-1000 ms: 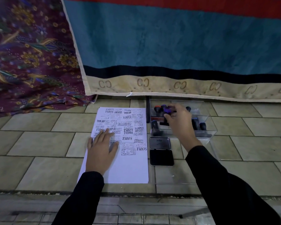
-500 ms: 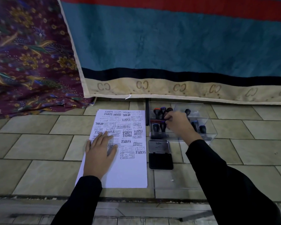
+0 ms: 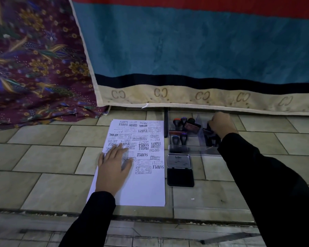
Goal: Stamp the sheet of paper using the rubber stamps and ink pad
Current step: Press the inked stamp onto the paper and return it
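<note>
- upper half of the sheet [image 3: 146, 186] is crowded with prints; lower part blank, so stamping remains
- left hand [image 3: 112, 172] lies flat on it
- right hand [image 3: 221, 124] grips a dark stamp [image 3: 207, 130] in the box [image 3: 209, 154]; ink pad [image 3: 180, 177] lies open beside the sheet

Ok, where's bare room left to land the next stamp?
On the sheet, the near strip below the prints, right of the left hand, is blank. Tiles left of it are bare. Crowded: its far half and the stamp box around the right hand.
</note>
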The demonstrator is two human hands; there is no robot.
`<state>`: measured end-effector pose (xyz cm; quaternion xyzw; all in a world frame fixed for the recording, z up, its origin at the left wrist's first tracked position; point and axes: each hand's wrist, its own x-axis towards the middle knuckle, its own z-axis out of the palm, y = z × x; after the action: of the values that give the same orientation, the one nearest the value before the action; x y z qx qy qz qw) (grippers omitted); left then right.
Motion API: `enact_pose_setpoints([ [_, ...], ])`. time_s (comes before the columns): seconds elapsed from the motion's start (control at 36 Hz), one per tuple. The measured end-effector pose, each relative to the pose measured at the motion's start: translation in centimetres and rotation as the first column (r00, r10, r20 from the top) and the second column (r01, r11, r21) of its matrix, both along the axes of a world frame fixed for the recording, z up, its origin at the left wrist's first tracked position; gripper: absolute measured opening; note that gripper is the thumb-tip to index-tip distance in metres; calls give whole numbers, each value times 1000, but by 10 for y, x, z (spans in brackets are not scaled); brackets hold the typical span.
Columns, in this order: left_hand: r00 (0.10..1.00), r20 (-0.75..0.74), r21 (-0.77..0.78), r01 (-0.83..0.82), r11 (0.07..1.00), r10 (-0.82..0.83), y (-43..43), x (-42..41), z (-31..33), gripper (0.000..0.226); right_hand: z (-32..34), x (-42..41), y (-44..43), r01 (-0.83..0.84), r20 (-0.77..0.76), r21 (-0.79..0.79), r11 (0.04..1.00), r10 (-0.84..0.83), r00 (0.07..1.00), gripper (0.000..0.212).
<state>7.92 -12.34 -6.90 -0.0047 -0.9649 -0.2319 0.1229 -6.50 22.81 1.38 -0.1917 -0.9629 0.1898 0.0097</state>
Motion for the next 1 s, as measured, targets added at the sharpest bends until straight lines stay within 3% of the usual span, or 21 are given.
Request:
enact_pose_setpoints([
  [0.14,1000,-10,6,2,1000,-2,0,1,1,36,-4,-4,0,-19,-52,-15,1000,18,998,15],
  [0.31,1000,-10,33,18,999,-18,-2,0,2,37,-5,-2,8,-28,-233,-278,960,-39,972,28],
  [0.39,1000,-7,82,12,997,-11,-3,-1,4,35,3,14,6,-95,-387,-305,948,-32,921,24],
  [0.5,1000,-18,281,2,960,3,-4,0,6,26,18,49,-2,-193,-579,-414,890,-94,810,25],
  [0.58,1000,-22,428,-7,904,18,-7,-1,6,27,22,80,-16,-296,-641,-484,823,-104,760,26],
  [0.72,999,-36,553,4,833,19,-6,0,8,26,6,132,-53,-509,-628,-470,722,132,767,23],
  [0.86,953,-288,212,-29,977,90,1,8,13,17,-19,164,-71,-649,-635,-327,687,349,689,19],
  [1.0,932,-364,109,41,993,2,16,17,29,26,-31,177,-76,-679,-645,-218,701,419,639,17],
])
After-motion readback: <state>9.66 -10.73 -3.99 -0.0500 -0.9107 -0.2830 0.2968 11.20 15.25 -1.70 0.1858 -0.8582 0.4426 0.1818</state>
